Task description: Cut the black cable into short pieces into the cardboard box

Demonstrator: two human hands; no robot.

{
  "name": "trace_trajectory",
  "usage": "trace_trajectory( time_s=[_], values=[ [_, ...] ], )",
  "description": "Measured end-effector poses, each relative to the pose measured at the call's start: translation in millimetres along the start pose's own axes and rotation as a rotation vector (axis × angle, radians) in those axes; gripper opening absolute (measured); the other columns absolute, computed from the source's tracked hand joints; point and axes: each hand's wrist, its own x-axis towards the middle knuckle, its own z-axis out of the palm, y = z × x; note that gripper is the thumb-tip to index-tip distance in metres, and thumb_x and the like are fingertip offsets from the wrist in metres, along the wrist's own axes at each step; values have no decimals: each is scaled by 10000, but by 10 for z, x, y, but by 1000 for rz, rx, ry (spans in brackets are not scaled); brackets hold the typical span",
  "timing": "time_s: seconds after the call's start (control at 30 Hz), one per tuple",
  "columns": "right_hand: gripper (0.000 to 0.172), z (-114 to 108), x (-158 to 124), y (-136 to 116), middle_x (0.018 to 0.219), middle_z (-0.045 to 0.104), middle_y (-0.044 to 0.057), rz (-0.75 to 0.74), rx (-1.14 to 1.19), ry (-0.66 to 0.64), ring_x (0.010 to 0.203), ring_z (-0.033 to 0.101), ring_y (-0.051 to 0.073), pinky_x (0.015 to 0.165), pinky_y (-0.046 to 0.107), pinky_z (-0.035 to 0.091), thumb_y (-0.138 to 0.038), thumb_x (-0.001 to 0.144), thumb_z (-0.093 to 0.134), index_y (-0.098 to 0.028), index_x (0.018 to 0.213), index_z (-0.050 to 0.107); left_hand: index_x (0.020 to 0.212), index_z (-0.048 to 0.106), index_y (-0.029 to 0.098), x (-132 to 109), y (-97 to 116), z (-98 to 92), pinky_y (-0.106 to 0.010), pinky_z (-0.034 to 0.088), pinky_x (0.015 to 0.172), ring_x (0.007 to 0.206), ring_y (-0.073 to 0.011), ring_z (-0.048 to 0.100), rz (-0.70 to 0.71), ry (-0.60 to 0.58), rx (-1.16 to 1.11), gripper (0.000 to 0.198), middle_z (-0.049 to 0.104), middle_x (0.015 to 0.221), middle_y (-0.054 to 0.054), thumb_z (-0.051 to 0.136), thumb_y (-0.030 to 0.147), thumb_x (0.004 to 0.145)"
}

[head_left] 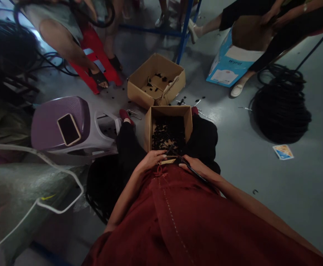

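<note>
Above the near edge of an open cardboard box [148, 129] between my knees, both of my hands work close together. My right hand [197, 167] is closed round a thin black rubber-like strip [193, 171], whose length trails back along the wrist. My left hand [152, 159] is closed in a pinch at the near rim. Something small and dark is at its fingertips, too small and dim to name. Many small black pieces [164, 133] lie inside the box.
Beyond stands a second cardboard box [139, 87] with scattered black bits. A purple-topped stool [47, 122] at left carries a phone [68, 129]. Coiled black tubing [282, 107] lies at right. Another person's hands are in a blue box [235, 61]; another person sits by a red stool [90, 40].
</note>
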Motion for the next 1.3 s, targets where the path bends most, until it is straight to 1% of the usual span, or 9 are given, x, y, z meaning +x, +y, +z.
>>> trace_trajectory(
  time_s=[0.27, 0.47, 0.63, 0.83, 0.93, 1.03, 1.17, 1.23, 1.3],
  values=[
    [270, 10, -30, -5, 800, 607, 79, 53, -43, -6, 699, 577, 199, 619, 265, 385, -466, 867, 396, -198, 858, 429, 1093, 640, 72, 29, -10, 2, -187, 309, 505, 525, -53, 395, -10, -38, -35, 449, 602, 705, -17, 544, 383, 783],
    [284, 47, -18, 53, 779, 618, 81, 92, -87, 17, 677, 581, 200, 604, 258, 365, -472, 874, 393, -195, 884, 455, 1176, 589, 73, 139, -77, 15, -201, 320, 501, 520, -55, 406, -68, -57, -91, 485, 647, 827, -50, 553, 341, 774],
    [313, 85, 1, 112, 751, 625, 76, 125, -112, 44, 681, 590, 204, 587, 248, 352, -493, 875, 393, -198, 911, 492, 1094, 638, 70, 221, -70, 4, -196, 320, 486, 506, -55, 403, -66, -95, -87, 423, 657, 803, -56, 554, 330, 771],
    [312, 101, 20, 153, 730, 626, 63, 164, -104, 57, 677, 596, 196, 589, 247, 363, -495, 872, 410, -203, 903, 517, 1050, 656, 77, 250, -63, -4, -183, 299, 465, 476, -46, 387, -53, -45, -74, 369, 640, 707, -31, 550, 305, 780],
    [303, 72, 34, 156, 724, 620, 60, 183, -84, 69, 676, 596, 206, 590, 261, 373, -500, 854, 427, -209, 856, 509, 1088, 636, 72, 263, -90, 1, -182, 299, 456, 477, -47, 391, -50, -28, -74, 390, 630, 702, -27, 541, 301, 786],
    [297, 29, 71, 143, 728, 607, 47, 184, 22, 150, 682, 590, 204, 589, 272, 392, -505, 840, 429, -215, 819, 493, 1165, 587, 78, 266, -92, 11, -179, 322, 463, 507, -51, 427, -39, 33, -115, 440, 632, 776, -36, 532, 299, 788],
    [323, -34, 207, 42, 658, 548, -6, 165, 378, 257, 560, 533, 152, 527, 266, 420, -535, 813, 432, -222, 888, 462, 1242, 528, 93, 216, 9, 67, -191, 357, 501, 565, -65, 468, 42, 65, -174, 490, 631, 900, -66, 499, 324, 811],
    [338, -64, 307, -45, 675, 535, -17, 94, 537, 296, 554, 518, 131, 529, 260, 437, -529, 785, 476, -218, 914, 445, 1282, 496, 119, 168, 78, 119, -210, 396, 555, 635, -89, 506, 107, 34, -149, 497, 625, 974, -77, 473, 319, 828],
    [360, -85, 406, -129, 718, 529, -20, 12, 638, 332, 579, 520, 118, 539, 252, 445, -508, 754, 529, -214, 940, 439, 1289, 493, 150, 117, 127, 175, -253, 443, 683, 789, -133, 545, 186, 19, -48, 487, 606, 1072, -83, 482, 297, 825]
  ],
)
